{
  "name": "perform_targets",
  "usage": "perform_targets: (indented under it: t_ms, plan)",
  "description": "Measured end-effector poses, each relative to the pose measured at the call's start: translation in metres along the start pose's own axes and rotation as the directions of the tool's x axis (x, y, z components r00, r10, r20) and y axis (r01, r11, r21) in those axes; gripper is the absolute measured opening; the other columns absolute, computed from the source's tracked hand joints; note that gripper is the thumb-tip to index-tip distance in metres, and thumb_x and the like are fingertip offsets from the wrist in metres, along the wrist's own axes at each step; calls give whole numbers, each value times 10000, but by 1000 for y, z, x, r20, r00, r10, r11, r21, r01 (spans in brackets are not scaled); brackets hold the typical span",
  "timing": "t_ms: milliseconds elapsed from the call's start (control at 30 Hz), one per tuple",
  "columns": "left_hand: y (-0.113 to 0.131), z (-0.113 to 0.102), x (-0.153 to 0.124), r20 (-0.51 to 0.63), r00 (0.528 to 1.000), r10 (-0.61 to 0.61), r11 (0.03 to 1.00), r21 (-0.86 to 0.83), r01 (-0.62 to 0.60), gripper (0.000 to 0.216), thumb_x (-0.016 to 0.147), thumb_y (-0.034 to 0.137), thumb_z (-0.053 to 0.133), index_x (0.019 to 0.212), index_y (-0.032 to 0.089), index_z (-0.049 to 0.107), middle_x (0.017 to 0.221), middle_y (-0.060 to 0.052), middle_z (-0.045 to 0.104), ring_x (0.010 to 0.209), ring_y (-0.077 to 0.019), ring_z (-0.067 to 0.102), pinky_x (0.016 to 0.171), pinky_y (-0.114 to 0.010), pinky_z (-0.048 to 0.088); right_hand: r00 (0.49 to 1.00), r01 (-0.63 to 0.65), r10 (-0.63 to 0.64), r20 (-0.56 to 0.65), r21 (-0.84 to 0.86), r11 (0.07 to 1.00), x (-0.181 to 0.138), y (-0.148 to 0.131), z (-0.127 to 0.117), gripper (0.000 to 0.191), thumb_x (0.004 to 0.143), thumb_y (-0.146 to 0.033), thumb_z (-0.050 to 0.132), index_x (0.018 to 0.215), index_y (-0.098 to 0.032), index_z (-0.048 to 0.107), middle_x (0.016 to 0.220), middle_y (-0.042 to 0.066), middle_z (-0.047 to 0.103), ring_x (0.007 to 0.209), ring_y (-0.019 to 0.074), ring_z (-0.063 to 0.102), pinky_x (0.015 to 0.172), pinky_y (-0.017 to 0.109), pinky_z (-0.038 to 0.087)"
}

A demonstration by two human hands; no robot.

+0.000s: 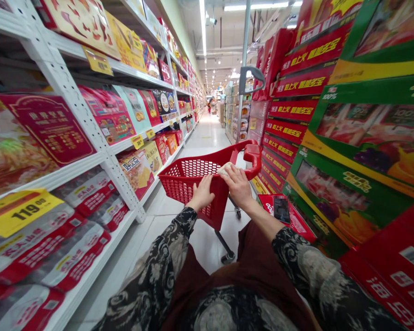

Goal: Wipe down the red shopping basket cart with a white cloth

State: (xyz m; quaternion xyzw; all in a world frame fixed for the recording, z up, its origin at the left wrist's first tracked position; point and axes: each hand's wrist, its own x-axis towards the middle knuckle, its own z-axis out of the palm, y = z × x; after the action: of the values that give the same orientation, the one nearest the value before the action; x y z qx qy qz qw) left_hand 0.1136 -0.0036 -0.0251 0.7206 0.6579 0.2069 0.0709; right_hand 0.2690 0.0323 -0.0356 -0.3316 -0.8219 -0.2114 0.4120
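Left hand [203, 193]: closed over the near rim of the red shopping cart [189, 177], fingers curled onto the rear panel. Right hand [239, 186]: laid flat and fairly wide on the same rim, just below the handle [252, 154], pressing on a pale item [225, 168].

Position: the cart stands on the aisle floor [207, 133], between the white shelving [89, 124] on the left and the stacked cartons [348, 138] on the right. Its handle end sits close to the cartons.

Step in hand, as judged: the cart is being held and steered from its near end with 2 hands, the pale item pinned against the rim.

Any push forward would call for easing the cart off the right-hand cartons toward the middle of the floor, without the right hand letting the pale item slip.

Not determinable:
- What the pale item is; only 1 corner shows past the fingers.
- The basket contents; the mesh wall and rear panel screen them.
- Whether the right thumb hooks under the rim.
- A red pack [283, 209] on the cartons carries a blurred dark patch.
- Only 1 wheel [227, 257] shows.
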Motion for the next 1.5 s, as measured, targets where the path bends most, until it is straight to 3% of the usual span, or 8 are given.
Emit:
perform_targets:
  t_ms: [133,400,633,733,1000,1133,1367,1500]
  plan:
    - [-12,-1,4,51,998,26,999,40,-28,801,703,73,433,1459,195,197,1551,-72,208,1433,-207,157,1131,-578,134,999,42,-43,33,40,998,-7,5,8,352,917,-107,420,1201,-198,608,1361,89,529,1367,219,350,1116,469,296]
    - [-13,1,7,32,998,55,997,49,-57,797,686,41,387,1452,199,237,1526,-58,284,1425,-208,181,1134,-566,150,957,196,-231,177,195,961,-66,3,38,340,916,-73,403,1113,-199,649,1263,110,611,1297,196,456,1047,465,401]
    - [-13,5,10,20,997,78,996,35,-79,829,675,26,381,1460,242,221,1527,-31,284,1425,-208,181,1129,-582,153,1000,19,-16,-23,165,986,-33,10,10,386,932,-97,357,1183,-216,625,1326,94,562,1349,204,381,1102,481,332]
    - [-11,6,10,16,998,68,997,35,-69,830,675,29,385,1461,236,220,1525,-34,287,1423,-218,189,1124,-595,161,999,18,-14,-30,130,991,-25,18,6,401,930,-81,342,1201,-203,612,1335,93,553,1364,207,353,1105,484,326]
    - [-5,6,9,51,996,76,994,80,-80,844,674,33,399,1468,241,200,1544,-33,240,1430,-212,161,1134,-573,150,966,162,-193,175,179,970,-84,13,50,368,920,-56,365,1149,-170,629,1280,122,595,1324,198,420,1047,474,402]
    - [-4,7,9,61,994,92,993,70,-96,855,667,39,411,1472,224,187,1551,-36,217,1433,-214,148,1135,-562,159,945,179,-225,238,203,963,-105,7,57,356,917,-58,368,1117,-167,642,1271,126,600,1301,198,451,1015,466,435]
    - [-8,12,10,41,995,88,995,40,-90,856,666,37,411,1472,211,181,1550,-39,220,1436,-206,140,1139,-518,197,990,113,-128,65,197,974,-57,22,33,373,933,-90,353,1182,-196,610,1323,106,564,1353,194,373,1079,485,362]
    - [-4,10,9,37,996,79,997,21,-79,828,678,40,409,1466,183,199,1548,-53,223,1435,-202,146,1140,-502,205,968,191,-218,124,200,961,-56,23,38,355,922,-74,377,1163,-176,617,1305,109,579,1325,201,417,1063,480,384]
